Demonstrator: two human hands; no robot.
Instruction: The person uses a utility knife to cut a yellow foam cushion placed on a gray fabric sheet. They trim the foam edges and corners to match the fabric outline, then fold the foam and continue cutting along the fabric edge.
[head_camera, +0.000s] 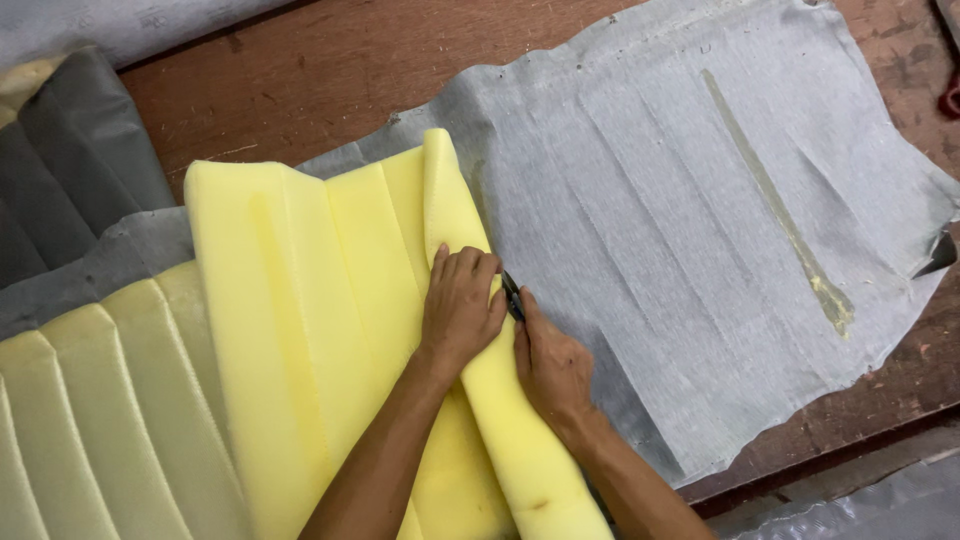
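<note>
A sheet of yellow foam (300, 300) with stitched ribs lies on grey backing fabric (680, 200). Its right edge is rolled up into a ridge. My left hand (460, 305) presses down on that rolled edge, fingers spread over it. My right hand (548, 365) sits just right of the ridge on the grey fabric and grips a small dark cutting tool (512, 296), whose tip touches the seam between foam and fabric.
A brown wooden table (320, 70) carries everything. A paler ribbed foam panel (100, 420) lies at the lower left, dark grey material (60, 170) at the far left. A yellowish glue streak (780, 215) crosses the grey fabric. The table's edge runs along the lower right.
</note>
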